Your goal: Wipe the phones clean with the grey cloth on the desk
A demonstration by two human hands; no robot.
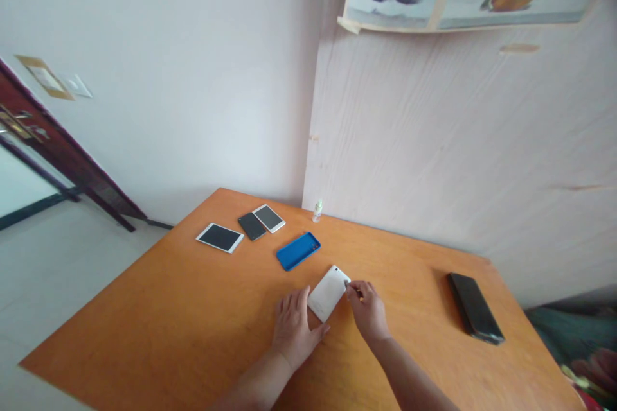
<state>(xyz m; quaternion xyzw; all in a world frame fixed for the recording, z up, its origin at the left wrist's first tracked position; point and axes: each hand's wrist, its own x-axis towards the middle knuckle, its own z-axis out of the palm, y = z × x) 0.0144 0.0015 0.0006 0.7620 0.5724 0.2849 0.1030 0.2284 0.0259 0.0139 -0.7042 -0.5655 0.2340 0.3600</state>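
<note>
A white phone (328, 293) lies back side up on the table, its small camera at the far end. My left hand (294, 326) rests at the phone's near left edge, fingers apart, thumb stretched along its near end. At the phone's right edge, my right hand (367, 309) is closed in a pinch. A small dark tip shows at its fingertips against the phone's back; what it belongs to is too small to make out. Just beyond the phone lies a blue phone case (299, 252), its hollow side up.
Farther left on the orange table (193, 314) lie a white phone with a dark screen (220, 237), a dark phone (252, 226) and another white-framed phone (269, 218). A small clear bottle (317, 211) stands by the wall. A long black case (475, 307) lies at right.
</note>
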